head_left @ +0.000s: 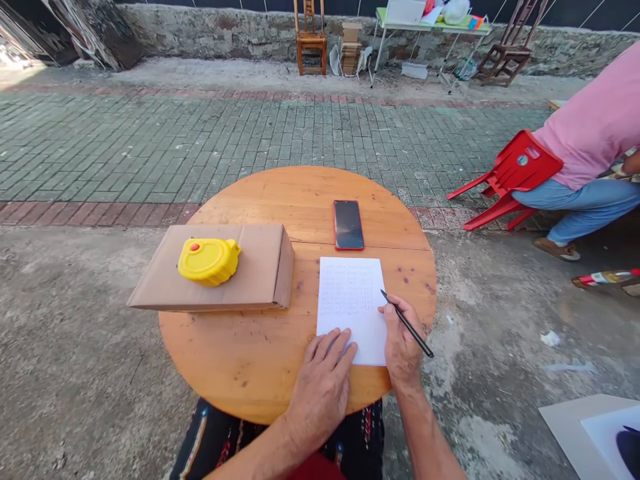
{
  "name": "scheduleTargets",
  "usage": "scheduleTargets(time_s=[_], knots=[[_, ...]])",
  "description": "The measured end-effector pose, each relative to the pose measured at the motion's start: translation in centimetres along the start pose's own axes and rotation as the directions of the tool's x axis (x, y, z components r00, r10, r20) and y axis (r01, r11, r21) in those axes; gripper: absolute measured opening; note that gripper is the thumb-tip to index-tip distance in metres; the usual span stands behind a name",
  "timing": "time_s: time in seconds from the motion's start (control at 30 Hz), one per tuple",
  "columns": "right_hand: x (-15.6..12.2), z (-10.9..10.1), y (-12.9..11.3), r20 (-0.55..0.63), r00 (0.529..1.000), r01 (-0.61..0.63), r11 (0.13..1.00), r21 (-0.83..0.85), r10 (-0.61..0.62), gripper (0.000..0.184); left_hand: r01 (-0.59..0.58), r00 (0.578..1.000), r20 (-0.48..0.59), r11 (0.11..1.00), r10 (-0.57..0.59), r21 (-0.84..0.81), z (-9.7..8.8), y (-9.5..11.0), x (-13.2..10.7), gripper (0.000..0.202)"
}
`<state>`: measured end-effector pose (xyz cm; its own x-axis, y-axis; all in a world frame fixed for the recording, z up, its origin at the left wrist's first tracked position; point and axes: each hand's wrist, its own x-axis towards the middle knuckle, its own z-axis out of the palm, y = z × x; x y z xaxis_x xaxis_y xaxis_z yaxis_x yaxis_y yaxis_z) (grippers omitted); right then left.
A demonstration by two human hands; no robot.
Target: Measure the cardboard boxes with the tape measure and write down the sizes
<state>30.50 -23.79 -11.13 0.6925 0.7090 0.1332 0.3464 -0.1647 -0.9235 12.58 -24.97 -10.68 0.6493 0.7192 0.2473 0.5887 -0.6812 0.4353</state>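
A white sheet of paper [350, 320] with rows of small handwriting on its upper half lies on the round wooden table [260, 360]. My left hand [325, 373] rests flat over the sheet's lower left corner, fingers stretched out. At the sheet's right edge, my right hand [403, 337] grips a black pen [413, 328]. The pen's tip points up and left, near the right end of the written lines; whether it touches the paper I cannot tell. Just beyond the sheet lies a phone [349, 225] with a red edge and a dark screen.
A cardboard box [255, 267] stands on the table's left, with a yellow tape measure [207, 261] on top. To the right, a person in a pink shirt [590, 120] sits on a red plastic chair [525, 163]. A wooden chair [311, 50] and a folding table [430, 25] stand by the far wall.
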Motion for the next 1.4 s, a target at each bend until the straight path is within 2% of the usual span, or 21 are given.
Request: scheduleTargets(time_s=[0.13, 0.27, 0.53, 0.77, 0.83, 0.93, 1.0, 1.07, 1.27, 1.4], knots=[[0.1, 0.1, 0.1, -0.007, 0.998, -0.058, 0.995, 0.077, 0.059, 0.04, 0.011, 1.0, 0.009, 1.0, -0.011, 0.005, 0.0, 0.0, -0.1, 0.043], [0.2, 0.2, 0.4, -0.016, 0.999, -0.048, 0.993, 0.112, 0.05, 0.041, 0.009, 1.0, -0.002, 1.0, -0.009, 0.004, 0.0, 0.0, -0.2, 0.043], [0.3, 0.4, 1.1, -0.018, 1.0, 0.022, 0.998, 0.052, -0.021, 0.04, 0.005, 0.999, -0.032, 1.0, -0.005, 0.006, 0.1, 0.0, -0.3, 0.044], [1.2, -0.4, 0.0, 0.069, 0.989, 0.129, 0.992, 0.003, -0.129, 0.037, 0.001, 0.998, -0.057, 0.999, 0.001, 0.036, 0.3, 0.0, -0.4, 0.043], [1.6, -0.9, -0.1, 0.134, 0.967, 0.227, 0.973, -0.051, -0.218, 0.036, 0.006, 0.998, -0.063, 0.999, -0.003, 0.035, 0.2, 0.1, -0.5, 0.041], [2.3, -1.4, 0.2, 0.257, 0.892, 0.419, 0.893, -0.166, -0.371, 0.033, 0.014, 0.998, -0.058, 1.0, -0.013, 0.026, 0.0, 0.1, -0.5, 0.039], [2.7, -1.5, 0.6, 0.318, 0.843, 0.51, 0.831, -0.222, -0.433, 0.034, 0.012, 0.999, -0.05, 1.0, -0.011, 0.019, -0.1, 0.1, -0.5, 0.038], [3.1, -1.6, 1.0, 0.346, 0.817, 0.557, 0.787, -0.265, -0.461, 0.036, 0.008, 0.999, -0.054, 1.0, -0.007, 0.014, -0.2, 0.2, -0.5, 0.037], [2.9, -1.7, 1.4, 0.32, 0.84, 0.531, 0.786, -0.316, -0.438, 0.037, -0.008, 0.997, -0.073, 0.999, 0.004, -0.047, -0.7, 0.1, -0.7, 0.032], [2.1, -1.9, 1.3, 0.276, 0.861, 0.499, 0.813, -0.302, -0.426, 0.035, -0.012, 0.998, -0.056, 0.989, 0.004, -0.144, -0.9, 0.2, -1.0, 0.021]])
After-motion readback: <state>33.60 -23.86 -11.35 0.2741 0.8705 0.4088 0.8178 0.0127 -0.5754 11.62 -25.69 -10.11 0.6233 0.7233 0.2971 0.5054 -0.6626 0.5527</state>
